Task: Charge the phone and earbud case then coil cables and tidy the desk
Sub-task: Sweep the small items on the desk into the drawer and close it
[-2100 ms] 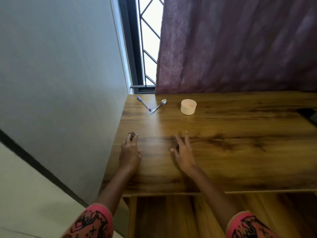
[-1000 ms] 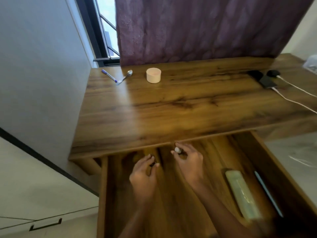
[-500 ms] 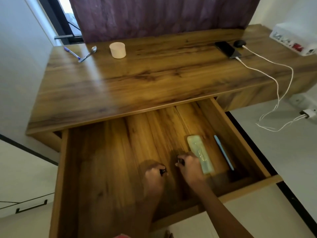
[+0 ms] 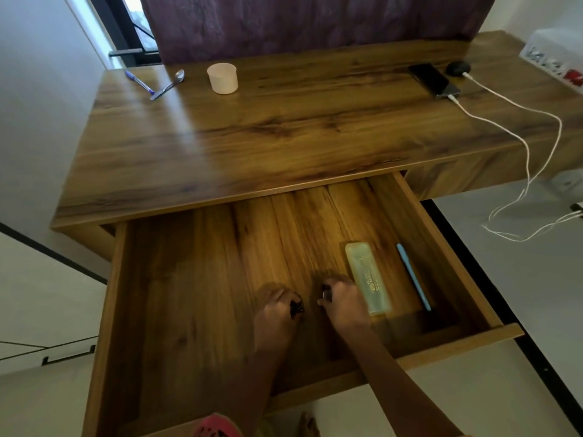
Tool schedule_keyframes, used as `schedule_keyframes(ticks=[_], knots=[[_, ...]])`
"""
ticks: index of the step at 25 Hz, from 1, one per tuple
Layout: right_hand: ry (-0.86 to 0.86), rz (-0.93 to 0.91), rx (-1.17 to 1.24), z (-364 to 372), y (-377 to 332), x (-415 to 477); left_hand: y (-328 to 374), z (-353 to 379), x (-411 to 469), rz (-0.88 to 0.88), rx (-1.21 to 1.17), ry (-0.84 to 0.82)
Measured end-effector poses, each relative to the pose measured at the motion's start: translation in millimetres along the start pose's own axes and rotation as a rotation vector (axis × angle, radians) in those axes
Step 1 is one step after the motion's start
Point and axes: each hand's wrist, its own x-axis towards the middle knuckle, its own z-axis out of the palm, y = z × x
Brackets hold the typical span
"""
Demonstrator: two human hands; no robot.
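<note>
Lay gently in drawer [image 4: 195,294], beside green case [image 4: 367,279], small dark bits [image 4: 296,307] pinched in curled left grip [image 4: 276,313] and right grip [image 4: 344,305].

Daylit from window [image 4: 135,29] upper left, glare streak on desk [image 4: 189,121], drawer [image 4: 189,294] floor dim and shadowed, mild motion blur, wide-angle bowing at edges.

A single head-worn camera sits close above the open drawer [image 4: 189,294], looking steeply down and forward. The desk [image 4: 284,137] spans the far half, the curtain [image 4: 315,20] behind it, the floor [image 4: 536,294] at right.
</note>
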Motion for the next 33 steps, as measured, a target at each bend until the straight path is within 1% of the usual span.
schedule_keyframes(ticks=[4, 8, 10, 12, 15, 19, 22, 26, 28, 31, 33], knots=[[0.065, -0.045, -0.009, -5.2, -5.6, -9.3, 2.4, -4.6, -7.7, 0.006, -0.018, 0.04], [0.15, -0.181, 0.026, -19.4, -39.6, 1.4, 5.1, -30.3, -2.5, -0.003, -0.091, 0.119], [0.193, -0.255, 0.079, -32.1, -70.3, 18.4, 4.6, -57.1, 11.1, -0.015, -0.113, 0.221], [0.249, -0.346, 0.118, -46.5, -111.1, 43.9, 0.3, -96.2, 34.1, 0.004, -0.095, 0.363], [0.304, -0.403, 0.144, -63.4, -166.8, 87.9, -10.6, -158.2, 82.0, 0.018, -0.05, 0.509], [0.325, -0.409, 0.152, -75.3, -230.1, 161.8, -40.7, -236.9, 168.6, -0.005, -0.02, 0.567], [0.293, -0.355, 0.202, -76.4, -264.5, 225.3, -72.4, -274.1, 233.6, -0.08, -0.005, 0.607], [0.258, -0.282, 0.26, -58.9, -298.4, 312.6, -132.2, -288.7, 316.4, -0.219, 0.001, 0.557], [0.255, -0.255, 0.321, -48.6, -306.9, 346.2, -156.8, -289.2, 350.0, -0.298, -0.062, 0.539], [0.288, -0.262, 0.438, -30.4, -317.3, 388.4, -182.4, -289.6, 397.8, -0.373, -0.179, 0.607], [0.323, -0.233, 0.529, -24.1, -324.1, 409.3, -187.9, -289.8, 421.9, -0.407, -0.155, 0.662]])
